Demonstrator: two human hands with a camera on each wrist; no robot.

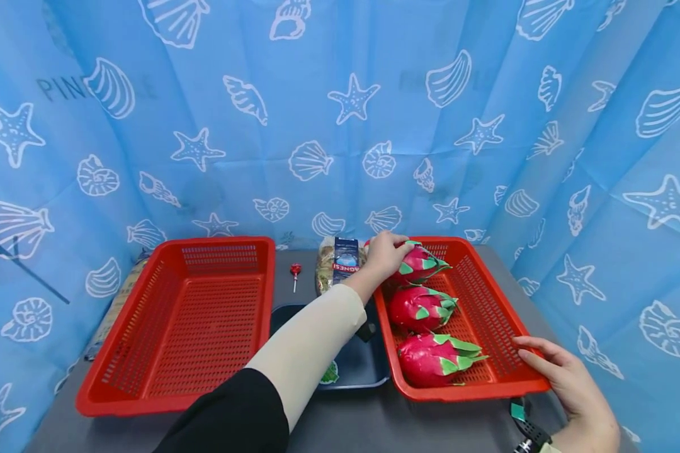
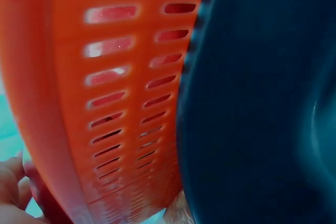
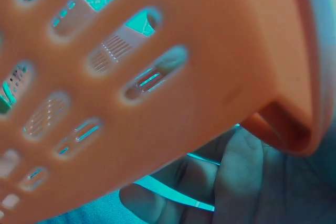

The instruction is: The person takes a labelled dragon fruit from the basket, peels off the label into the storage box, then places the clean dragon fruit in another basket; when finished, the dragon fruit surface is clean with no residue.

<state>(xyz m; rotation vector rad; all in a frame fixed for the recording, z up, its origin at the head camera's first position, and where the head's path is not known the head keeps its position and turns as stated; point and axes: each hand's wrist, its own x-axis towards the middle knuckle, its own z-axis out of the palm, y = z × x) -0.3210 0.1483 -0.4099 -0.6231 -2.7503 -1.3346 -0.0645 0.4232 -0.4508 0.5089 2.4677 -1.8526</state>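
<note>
In the head view, my left hand [image 1: 386, 253] grips the farthest dragon fruit [image 1: 420, 264] at the back left of the right red basket [image 1: 501, 314]. Two more dragon fruits, a middle one [image 1: 422, 308] and a near one [image 1: 433, 360], lie in front of it along the basket's left side. My right hand [image 1: 569, 380] holds the basket's right rim near its front corner. From the right wrist, the fingers [image 3: 197, 177] show below the slotted basket wall [image 3: 220, 77]. Fingertips of my left hand [image 2: 11, 190] appear beyond the rim in the left wrist view.
A second red basket [image 1: 204, 333] stands at the left, with nothing visible inside. Between the baskets are a dark tray [image 1: 357, 365], a lollipop [image 1: 296, 270] and an Agnesi pasta bag [image 1: 325, 270]. A blue shell-patterned curtain [image 1: 317, 126] hangs behind the grey table [image 1: 374, 421].
</note>
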